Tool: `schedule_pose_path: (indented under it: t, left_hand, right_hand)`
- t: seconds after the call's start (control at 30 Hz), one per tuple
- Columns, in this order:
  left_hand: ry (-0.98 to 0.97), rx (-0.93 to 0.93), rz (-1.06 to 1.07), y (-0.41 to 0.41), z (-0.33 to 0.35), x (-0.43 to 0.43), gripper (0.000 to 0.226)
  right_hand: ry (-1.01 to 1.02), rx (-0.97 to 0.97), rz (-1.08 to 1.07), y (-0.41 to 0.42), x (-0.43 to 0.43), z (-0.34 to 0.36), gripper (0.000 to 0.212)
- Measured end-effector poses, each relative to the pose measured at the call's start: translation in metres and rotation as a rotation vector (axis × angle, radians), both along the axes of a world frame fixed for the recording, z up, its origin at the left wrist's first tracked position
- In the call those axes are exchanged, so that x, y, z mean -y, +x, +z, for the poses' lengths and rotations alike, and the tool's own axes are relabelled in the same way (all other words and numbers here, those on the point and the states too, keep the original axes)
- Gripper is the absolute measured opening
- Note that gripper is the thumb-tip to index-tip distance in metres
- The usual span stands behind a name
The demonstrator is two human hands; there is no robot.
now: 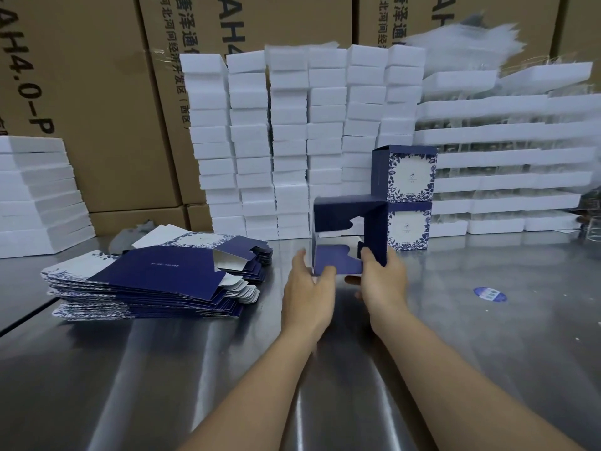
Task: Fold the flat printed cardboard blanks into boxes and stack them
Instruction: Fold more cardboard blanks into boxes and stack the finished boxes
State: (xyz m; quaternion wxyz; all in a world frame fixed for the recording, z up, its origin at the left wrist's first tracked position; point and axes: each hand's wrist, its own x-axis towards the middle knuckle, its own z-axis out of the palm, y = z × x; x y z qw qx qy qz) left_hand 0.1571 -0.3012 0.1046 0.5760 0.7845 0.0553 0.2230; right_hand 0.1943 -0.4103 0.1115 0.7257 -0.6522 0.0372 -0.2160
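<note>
- Left edge, mid-height: stack of white foam slabs (35, 196) on the surface (487, 353), slabs slightly offset from each other.
- Upper left and along the back: tall brown cartons (97, 92) with black print.
- Lower left of centre: pile of flat blanks (153, 281) on the surface, dark blue with a white leaf pattern. The top ones are fanned out and their tabs point right.
- Centre back: wall of white foam blocks (292, 141) in several columns, standing against the cartons.
- Centre: left hand (307, 294) grasping the half-folded box (348, 229) at its lower left corner. The thumb lies on the near bottom flap and the fingers go up the left side.
- Half-folded box is held just above the surface with its open end facing the camera. Notched flaps show at its top and bottom.
- Right hand (382, 278) grasping the same box at its lower right, thumb on the flap, fingers wrapped on the right wall.
- Just right of and behind the held box: two finished boxes, the upper box (411, 174) standing on the lower box (409, 227), patterned faces forward.
- Right back: layered stack of white trays (504, 157).
- Right, on the surface: round blue sticker (490, 293), well apart from the hands.
</note>
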Motion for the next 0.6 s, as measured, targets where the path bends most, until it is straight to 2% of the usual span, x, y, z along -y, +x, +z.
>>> schedule_pose_path:
  t: [0.07,0.13,0.27,0.33,0.4,0.6]
  left_hand:
    - [0.024,0.076,-0.010,0.001,0.001,-0.001,0.066]
    - [0.108,0.128,-0.012,-0.001,0.002,-0.004,0.075]
    - [0.159,0.188,0.013,-0.003,0.000,-0.008,0.118]
    - [0.180,0.214,0.057,-0.002,0.000,-0.011,0.126]
    - [0.173,0.231,0.072,-0.005,0.003,-0.013,0.121]
    - [0.063,0.343,0.104,-0.001,0.002,-0.017,0.078]
  right_hand:
    - [-0.016,-0.002,-0.008,-0.003,-0.001,0.003,0.038]
    - [-0.007,0.007,-0.014,-0.008,-0.003,0.007,0.052]
    - [-0.022,0.049,-0.012,-0.016,-0.005,0.011,0.067]
    - [-0.034,0.064,0.001,-0.017,-0.007,0.013,0.070]
    - [-0.054,0.075,0.004,-0.017,-0.008,0.013,0.069]
    - [-0.092,0.083,-0.039,-0.009,-0.006,0.009,0.043]
